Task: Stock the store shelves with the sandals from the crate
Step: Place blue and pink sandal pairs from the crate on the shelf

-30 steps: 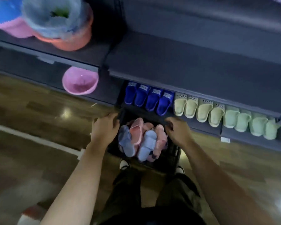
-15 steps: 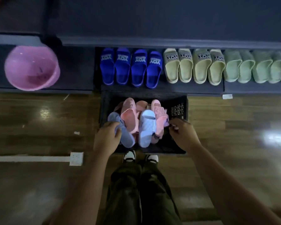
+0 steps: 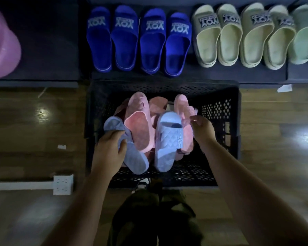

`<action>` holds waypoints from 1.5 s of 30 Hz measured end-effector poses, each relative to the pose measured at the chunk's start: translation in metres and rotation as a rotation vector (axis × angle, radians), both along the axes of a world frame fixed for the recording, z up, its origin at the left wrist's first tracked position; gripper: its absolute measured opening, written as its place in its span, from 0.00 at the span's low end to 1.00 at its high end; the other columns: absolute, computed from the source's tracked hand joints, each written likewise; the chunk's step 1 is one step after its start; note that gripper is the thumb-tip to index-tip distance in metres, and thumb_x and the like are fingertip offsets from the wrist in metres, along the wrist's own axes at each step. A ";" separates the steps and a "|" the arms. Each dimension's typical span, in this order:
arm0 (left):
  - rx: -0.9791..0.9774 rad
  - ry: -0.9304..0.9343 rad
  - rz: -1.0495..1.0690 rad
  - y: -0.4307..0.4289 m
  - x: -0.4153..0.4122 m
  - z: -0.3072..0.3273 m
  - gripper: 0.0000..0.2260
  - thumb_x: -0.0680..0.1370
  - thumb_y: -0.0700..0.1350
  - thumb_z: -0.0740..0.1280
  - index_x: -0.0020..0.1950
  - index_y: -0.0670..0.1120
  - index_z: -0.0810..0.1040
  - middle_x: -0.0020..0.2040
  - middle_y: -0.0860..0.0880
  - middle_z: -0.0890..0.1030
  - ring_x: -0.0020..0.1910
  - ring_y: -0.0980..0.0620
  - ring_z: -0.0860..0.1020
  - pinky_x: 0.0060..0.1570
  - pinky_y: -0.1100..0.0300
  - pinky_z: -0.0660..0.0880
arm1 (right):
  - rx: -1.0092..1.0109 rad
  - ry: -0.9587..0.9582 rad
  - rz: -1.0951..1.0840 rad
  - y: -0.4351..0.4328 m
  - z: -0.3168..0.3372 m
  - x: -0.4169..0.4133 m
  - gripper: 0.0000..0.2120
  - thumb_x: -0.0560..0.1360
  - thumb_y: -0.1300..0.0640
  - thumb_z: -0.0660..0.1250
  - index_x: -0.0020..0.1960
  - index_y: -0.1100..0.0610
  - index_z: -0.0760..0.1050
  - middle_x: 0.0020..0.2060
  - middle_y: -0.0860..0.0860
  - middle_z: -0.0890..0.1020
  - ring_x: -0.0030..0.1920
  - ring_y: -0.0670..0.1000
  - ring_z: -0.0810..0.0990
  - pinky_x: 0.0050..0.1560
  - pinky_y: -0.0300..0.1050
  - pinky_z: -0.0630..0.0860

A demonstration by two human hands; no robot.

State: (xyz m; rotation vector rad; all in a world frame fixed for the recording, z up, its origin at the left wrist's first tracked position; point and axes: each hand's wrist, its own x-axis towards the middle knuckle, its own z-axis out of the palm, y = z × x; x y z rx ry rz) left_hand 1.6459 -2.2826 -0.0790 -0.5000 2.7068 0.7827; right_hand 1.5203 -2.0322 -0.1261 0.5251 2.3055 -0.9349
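The black plastic crate (image 3: 219,110) stands on the glossy wooden floor (image 3: 34,139), and its walls are full of small diamond-shaped holes. Inside the crate lies a loose heap of soft sandals: several pink ones (image 3: 139,125) with a matte, slightly rough sole, and two pale blue ones. The left hand (image 3: 110,151) is at the left side of the crate, its fingers curled over the strap end of one pale blue sandal (image 3: 137,160), which it grips. The second pale blue sandal (image 3: 167,142) leans in the middle of the crate and has a quilted strap. The right hand (image 3: 204,130) is at the right side of the crate, fingers bent, just at the edge of a pink sandal; I cannot tell if it pinches this sandal or only touches it.

Directly behind the crate is a low dark shelf (image 3: 43,50). On it, behind the crate, stand four deep blue sandals (image 3: 139,39) with pale letters on the strap. To the right of these are four thick cream sandals (image 3: 238,36), then pale green ones (image 3: 304,41). Far left of the crate, on the shelf, sits a round pink plastic basin (image 3: 2,47). A white socket block (image 3: 63,185) lies on the floor left of the crate
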 end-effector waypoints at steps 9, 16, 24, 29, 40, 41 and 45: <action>0.019 0.008 0.014 -0.015 0.000 -0.063 0.14 0.76 0.41 0.67 0.61 0.41 0.77 0.59 0.42 0.79 0.55 0.42 0.79 0.54 0.49 0.76 | -0.184 -0.051 -0.664 -0.016 -0.057 -0.008 0.13 0.64 0.64 0.71 0.44 0.49 0.78 0.47 0.54 0.83 0.41 0.52 0.79 0.42 0.45 0.78; 0.115 -0.161 0.068 -0.019 0.000 -0.087 0.25 0.79 0.46 0.63 0.74 0.41 0.62 0.73 0.37 0.65 0.69 0.38 0.68 0.65 0.49 0.66 | -0.381 -0.079 -0.776 -0.005 -0.060 -0.003 0.11 0.72 0.68 0.68 0.49 0.54 0.79 0.49 0.55 0.81 0.40 0.48 0.79 0.41 0.39 0.77; 0.106 -0.055 0.117 -0.017 -0.020 -0.041 0.18 0.76 0.49 0.68 0.57 0.39 0.69 0.44 0.46 0.77 0.40 0.48 0.76 0.38 0.61 0.64 | -0.372 -0.094 -0.651 0.002 -0.049 0.006 0.10 0.76 0.61 0.65 0.57 0.56 0.78 0.48 0.53 0.82 0.50 0.53 0.83 0.48 0.43 0.79; 0.167 0.072 0.041 0.006 -0.038 0.002 0.15 0.71 0.49 0.74 0.50 0.42 0.74 0.36 0.55 0.75 0.36 0.55 0.74 0.36 0.62 0.67 | -0.369 -0.083 -0.680 0.017 -0.042 0.015 0.11 0.77 0.61 0.63 0.58 0.58 0.77 0.49 0.54 0.81 0.50 0.53 0.83 0.49 0.43 0.79; 0.050 -0.001 -0.380 0.088 -0.089 -0.028 0.15 0.73 0.41 0.71 0.58 0.48 0.72 0.60 0.50 0.75 0.52 0.46 0.78 0.44 0.51 0.74 | -0.366 -0.095 -0.695 0.040 -0.044 0.022 0.09 0.77 0.58 0.64 0.55 0.58 0.78 0.49 0.54 0.81 0.47 0.53 0.82 0.51 0.46 0.80; 0.040 -0.091 -0.420 0.090 -0.094 -0.031 0.15 0.75 0.40 0.68 0.61 0.49 0.71 0.61 0.51 0.76 0.54 0.45 0.78 0.47 0.51 0.74 | -0.372 -0.099 -0.695 0.040 -0.045 0.022 0.10 0.77 0.58 0.64 0.56 0.58 0.78 0.49 0.54 0.81 0.47 0.53 0.82 0.50 0.45 0.79; 0.226 -0.401 -0.411 0.086 -0.114 -0.044 0.15 0.78 0.40 0.63 0.63 0.51 0.70 0.62 0.47 0.76 0.53 0.44 0.78 0.41 0.58 0.70 | -0.393 -0.108 -0.686 0.038 -0.047 0.020 0.10 0.77 0.59 0.62 0.56 0.58 0.78 0.48 0.54 0.81 0.47 0.54 0.83 0.44 0.42 0.78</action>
